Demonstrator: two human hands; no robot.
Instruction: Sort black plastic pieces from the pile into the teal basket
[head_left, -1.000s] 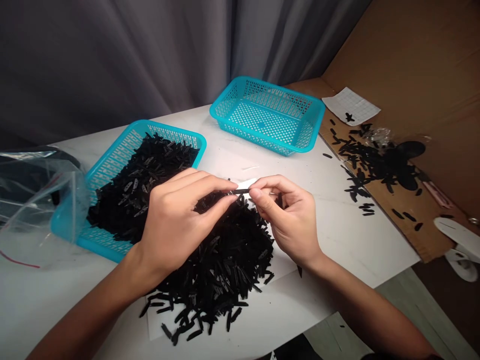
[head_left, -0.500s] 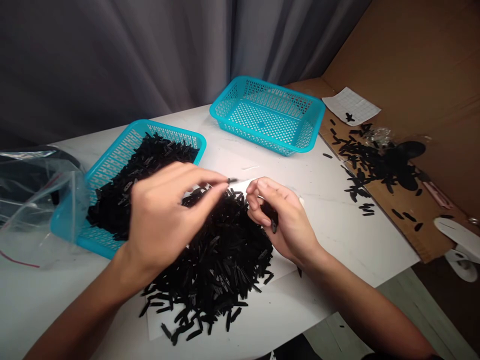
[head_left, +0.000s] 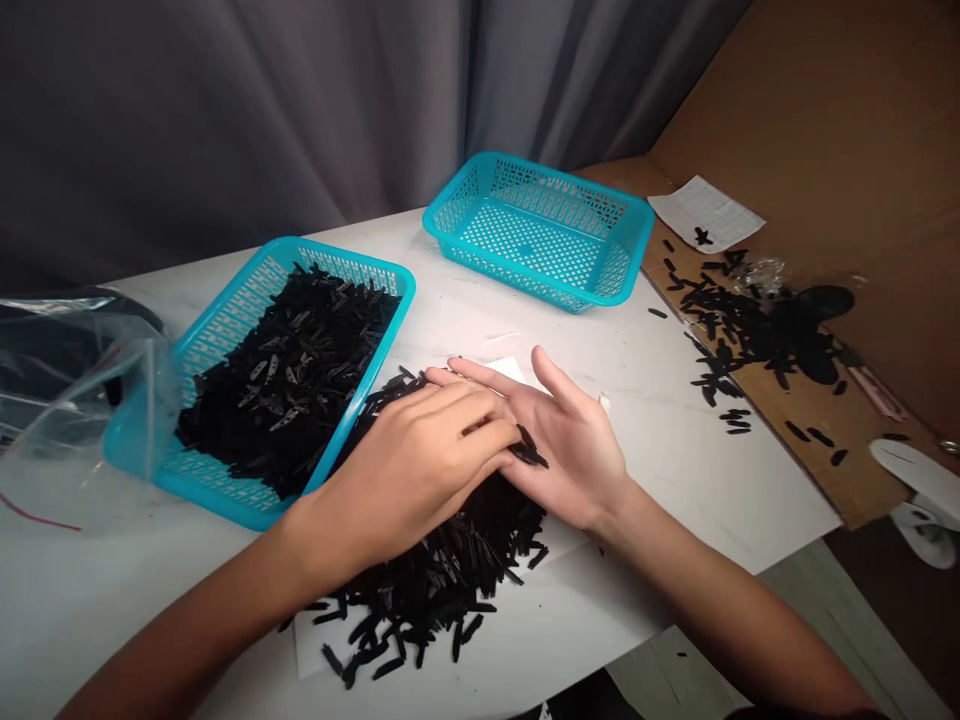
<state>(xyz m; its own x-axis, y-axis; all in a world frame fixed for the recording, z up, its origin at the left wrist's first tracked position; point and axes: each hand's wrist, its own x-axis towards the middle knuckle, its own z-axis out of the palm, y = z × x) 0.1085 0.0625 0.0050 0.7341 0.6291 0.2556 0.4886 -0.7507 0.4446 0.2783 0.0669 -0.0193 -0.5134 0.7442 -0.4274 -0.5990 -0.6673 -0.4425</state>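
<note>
My right hand (head_left: 574, 440) is turned palm up with its fingers stretched out. A few small, slim black pieces (head_left: 529, 448) rest on its palm. Across it reaches my left hand (head_left: 420, 460), back upward, its fingertips closed together on those pieces. Part of the grip is hidden behind the left fingers. Beneath both hands spreads a large heap of the same black pieces (head_left: 450, 560), on white paper (head_left: 311, 655). To the left, a blue basket (head_left: 214, 318) holds many more black pieces (head_left: 300, 370), some with small holes.
A second blue basket (head_left: 525, 245) stands at the back, nothing in it. Clear plastic bags (head_left: 82, 400) lie at the left. Scattered black pieces (head_left: 720, 320), a sheet of grid paper (head_left: 705, 212) and a white device (head_left: 911, 470) are on cardboard (head_left: 855, 480) at the right.
My left hand has come down and right, bringing its pinched black piece to the right palm. My right hand has unfolded from curled fingers to a flat palm.
</note>
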